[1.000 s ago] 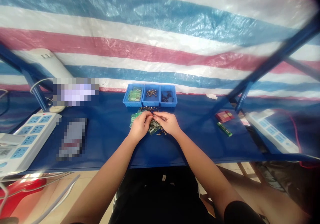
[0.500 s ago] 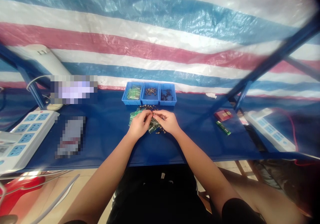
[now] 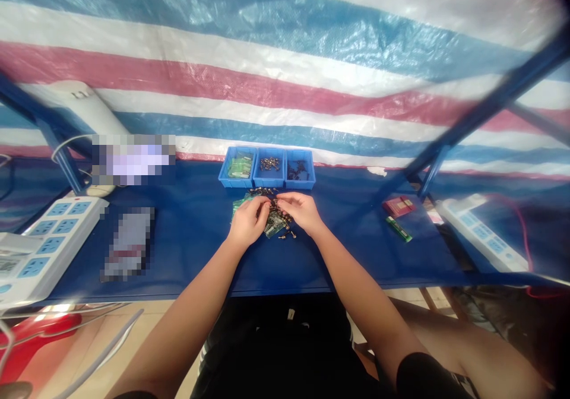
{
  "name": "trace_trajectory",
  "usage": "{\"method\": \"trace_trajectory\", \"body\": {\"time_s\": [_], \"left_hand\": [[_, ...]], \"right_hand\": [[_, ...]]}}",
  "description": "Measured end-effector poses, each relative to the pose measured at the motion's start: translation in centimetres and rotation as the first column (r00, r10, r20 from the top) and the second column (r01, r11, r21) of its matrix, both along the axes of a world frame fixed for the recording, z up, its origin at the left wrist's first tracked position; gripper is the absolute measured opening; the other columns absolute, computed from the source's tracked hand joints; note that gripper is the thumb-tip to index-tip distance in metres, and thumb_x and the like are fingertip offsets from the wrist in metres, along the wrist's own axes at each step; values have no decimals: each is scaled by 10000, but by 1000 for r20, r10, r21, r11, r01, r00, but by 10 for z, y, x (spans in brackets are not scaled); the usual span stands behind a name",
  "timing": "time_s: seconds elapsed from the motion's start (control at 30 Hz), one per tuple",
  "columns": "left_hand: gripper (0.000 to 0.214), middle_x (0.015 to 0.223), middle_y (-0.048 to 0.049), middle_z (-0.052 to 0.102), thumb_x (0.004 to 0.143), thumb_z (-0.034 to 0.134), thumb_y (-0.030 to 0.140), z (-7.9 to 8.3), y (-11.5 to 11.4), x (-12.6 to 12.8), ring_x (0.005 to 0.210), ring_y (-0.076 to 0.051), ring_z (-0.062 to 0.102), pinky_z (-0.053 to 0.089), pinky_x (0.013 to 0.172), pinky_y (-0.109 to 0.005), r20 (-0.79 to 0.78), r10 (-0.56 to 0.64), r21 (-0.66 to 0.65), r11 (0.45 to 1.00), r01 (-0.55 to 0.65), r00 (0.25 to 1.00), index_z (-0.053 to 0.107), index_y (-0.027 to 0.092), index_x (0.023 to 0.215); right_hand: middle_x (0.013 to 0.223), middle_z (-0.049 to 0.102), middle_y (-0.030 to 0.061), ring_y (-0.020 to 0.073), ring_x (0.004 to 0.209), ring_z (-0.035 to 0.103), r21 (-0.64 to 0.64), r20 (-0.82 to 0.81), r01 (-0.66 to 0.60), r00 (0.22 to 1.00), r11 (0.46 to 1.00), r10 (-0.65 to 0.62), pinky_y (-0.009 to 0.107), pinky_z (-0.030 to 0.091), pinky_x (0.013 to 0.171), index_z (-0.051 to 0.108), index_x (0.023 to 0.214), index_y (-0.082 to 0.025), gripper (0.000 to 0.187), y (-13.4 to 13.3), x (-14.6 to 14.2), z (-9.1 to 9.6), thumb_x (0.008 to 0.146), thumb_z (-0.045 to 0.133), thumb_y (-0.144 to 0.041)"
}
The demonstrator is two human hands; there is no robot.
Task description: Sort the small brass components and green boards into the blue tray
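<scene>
On the blue table lies a pile of small brass-and-dark metal parts (image 3: pixel 282 221) mixed with green circuit boards (image 3: pixel 274 228). My left hand (image 3: pixel 249 219) is at the pile's left side, thumb and fingertips pinched together; anything between them is too small to name. Across a small gap, my right hand (image 3: pixel 303 213) hovers at the right side with its thumb and forefinger drawn close, and what they hold cannot be made out. Behind the hands stand joined blue bins: one with green boards (image 3: pixel 240 166), one with brass-coloured parts (image 3: pixel 269 164), one with small dark parts (image 3: pixel 298 170).
Large white power strips lie at the left (image 3: pixel 66 241) and right (image 3: pixel 485 233). A blurred-out flat object (image 3: pixel 129 241) rests at the left. A red box (image 3: pixel 399 205) and a green packet (image 3: pixel 399 228) sit at the right. Blue frame bars (image 3: pixel 472 123) rise at both sides.
My hands' fingertips, which met over the pile, have come apart. The right hand has shifted slightly right, uncovering more of the metal parts; the left has hardly moved.
</scene>
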State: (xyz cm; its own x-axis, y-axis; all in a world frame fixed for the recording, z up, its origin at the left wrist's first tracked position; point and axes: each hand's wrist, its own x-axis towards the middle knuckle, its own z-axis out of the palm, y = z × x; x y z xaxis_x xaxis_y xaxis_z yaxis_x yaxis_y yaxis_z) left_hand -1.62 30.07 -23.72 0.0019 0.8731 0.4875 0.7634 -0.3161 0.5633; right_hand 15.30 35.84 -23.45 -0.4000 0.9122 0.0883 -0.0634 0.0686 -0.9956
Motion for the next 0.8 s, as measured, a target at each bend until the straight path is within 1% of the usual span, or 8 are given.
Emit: {"method": "trace_trajectory", "body": {"time_s": [0.1, 0.17, 0.23, 0.3, 0.37, 0.57, 0.67, 0.8], "left_hand": [[231, 946, -47, 696, 955, 443, 334, -1, 1, -1, 835, -189, 639, 488, 774, -302, -15, 28, 15, 999, -28, 999, 621, 210, 1037], [225, 945, -46, 697, 952, 447, 330, -2, 1, -1, 831, -189, 639, 489, 763, -300, -16, 28, 17, 999, -28, 999, 621, 211, 1031], [218, 948, -48, 698, 949, 451, 325, -3, 1, -1, 840, -193, 639, 489, 752, -300, -13, 29, 16, 999, -29, 1000, 622, 214, 1028], [213, 941, -52, 698, 947, 454, 320, -3, 2, -1, 847, -197, 640, 488, 741, -301, -13, 25, 15, 1000, -25, 1000, 623, 214, 1022], [209, 935, -55, 697, 945, 456, 313, -4, 2, -1, 853, -201, 640, 486, 743, -305, -15, 12, 15, 1000, -12, 1000, 624, 212, 1016], [198, 936, -57, 696, 942, 463, 303, -3, 2, 0, 863, -203, 641, 486, 773, -317, -16, -4, 17, 1000, 4, 1000, 625, 213, 1012], [201, 932, -58, 696, 944, 459, 303, -3, 2, 1, 860, -205, 641, 483, 775, -320, -22, -8, 14, 1000, 8, 1000, 625, 212, 1010], [200, 919, -55, 696, 943, 463, 304, -3, 2, 0, 840, -200, 637, 480, 767, -313, -25, -10, 17, 1000, 10, 1000, 629, 208, 1002]], "right_hand": [[1281, 626, 91, 195, 987, 673, 111, -32, -17, 999, 994, 20, 345, 564, 862, 528, 1350, -242, 595, 3, -3, 4, 796, 668, -410], [1327, 594, 84, 189, 1010, 661, 212, 33, 6, 999, 977, -13, 342, 550, 882, 486, 1387, -259, 571, 3, -3, 4, 843, 617, -374], [1228, 655, 73, 194, 995, 650, 332, 164, 60, 979, 941, -120, 356, 535, 891, 588, 1291, -248, 417, 5, 0, 1, 882, 558, -323], [1108, 700, 62, 216, 1012, 618, 460, 308, 86, 918, 884, -250, 390, 501, 932, 693, 1123, -236, 286, 8, 5, -4, 893, 525, -263], [1089, 701, 68, 243, 1048, 577, 545, 422, 54, 845, 837, -330, 430, 454, 977, 712, 1071, -219, 267, 13, 9, -9, 880, 525, -215], [1298, 607, 54, 288, 1111, 476, 584, 610, -94, 706, 806, -360, 479, 395, 964, 653, 1206, -249, 331, 15, 10, -14, 911, 503, -240], [1257, 627, 63, 289, 1103, 467, 585, 635, -108, 678, 804, -371, 470, 392, 944, 671, 1177, -240, 313, 14, 9, -15, 935, 474, -263], [1126, 676, 85, 275, 1042, 496, 595, 643, -85, 647, 799, -410, 429, 402, 906, 730, 1029, -210, 284, 17, 11, -15, 936, 464, -248]]}}
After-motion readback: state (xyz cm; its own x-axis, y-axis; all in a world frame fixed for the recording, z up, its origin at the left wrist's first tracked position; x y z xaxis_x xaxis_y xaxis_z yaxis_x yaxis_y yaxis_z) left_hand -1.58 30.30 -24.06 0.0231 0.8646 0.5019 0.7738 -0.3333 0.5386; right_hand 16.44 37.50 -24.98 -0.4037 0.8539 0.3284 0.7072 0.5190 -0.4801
